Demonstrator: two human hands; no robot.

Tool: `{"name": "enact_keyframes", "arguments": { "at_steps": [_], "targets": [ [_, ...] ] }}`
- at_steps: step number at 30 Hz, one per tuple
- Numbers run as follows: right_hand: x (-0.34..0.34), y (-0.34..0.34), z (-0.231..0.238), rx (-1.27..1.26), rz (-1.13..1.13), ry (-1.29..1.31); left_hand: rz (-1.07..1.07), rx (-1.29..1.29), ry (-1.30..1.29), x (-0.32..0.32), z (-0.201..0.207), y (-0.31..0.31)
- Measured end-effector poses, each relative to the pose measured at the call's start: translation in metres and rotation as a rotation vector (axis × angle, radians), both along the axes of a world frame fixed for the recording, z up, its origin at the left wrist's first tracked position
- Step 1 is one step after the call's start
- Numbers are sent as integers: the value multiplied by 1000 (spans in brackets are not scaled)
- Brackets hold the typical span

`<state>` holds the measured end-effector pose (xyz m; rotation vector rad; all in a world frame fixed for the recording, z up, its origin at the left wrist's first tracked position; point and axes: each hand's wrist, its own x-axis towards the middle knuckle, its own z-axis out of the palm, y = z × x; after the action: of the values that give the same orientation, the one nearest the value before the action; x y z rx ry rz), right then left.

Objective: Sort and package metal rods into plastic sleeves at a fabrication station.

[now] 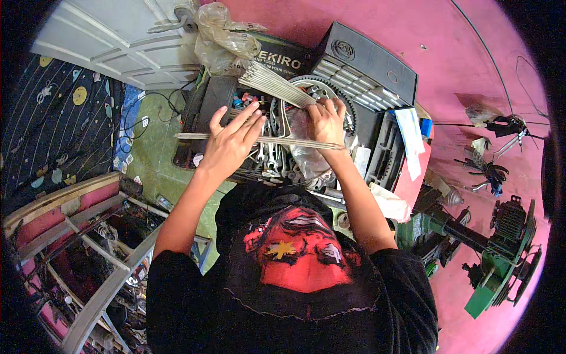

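My right hand (327, 123) is closed on one end of a fanned bundle of thin greyish welding rods (274, 85). The bundle slants up to the left over an open tool case. A second, smaller bunch of rods (289, 141) runs crosswise under my left hand (229, 146), its right end lying over my right wrist. My left thumb and several fingers are spread, while the palm and little finger, where the rods pass, are hidden. Below both hands lie wrenches (270, 154) and a clear plastic bag (309, 156).
A dark case lid (283, 54) and a crumpled plastic bag (224, 41) stand behind. A grey box (371, 65) leans at the back right against the pink wall (483, 35). Green machinery (492, 277) is on the right, a metal frame (97, 295) with clutter on the left.
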<state>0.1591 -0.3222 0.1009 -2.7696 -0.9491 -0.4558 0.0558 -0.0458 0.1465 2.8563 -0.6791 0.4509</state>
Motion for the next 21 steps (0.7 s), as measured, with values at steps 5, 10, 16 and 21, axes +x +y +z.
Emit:
{"name": "enact_keyframes", "arguments": {
  "at_steps": [5, 10, 16, 21],
  "targets": [
    [-12, 14, 33, 127, 43, 18, -3, 29, -55, 5, 10, -7],
    [-26, 24, 52, 154, 82, 23, 15, 0, -82, 5, 12, -11],
    [-42, 26, 67, 233, 189, 134, 5, 2, -9, 4, 8, -13],
    [-53, 31, 85, 256, 264, 170, 5, 18, 19, 1, 5, -18]
  ]
}}
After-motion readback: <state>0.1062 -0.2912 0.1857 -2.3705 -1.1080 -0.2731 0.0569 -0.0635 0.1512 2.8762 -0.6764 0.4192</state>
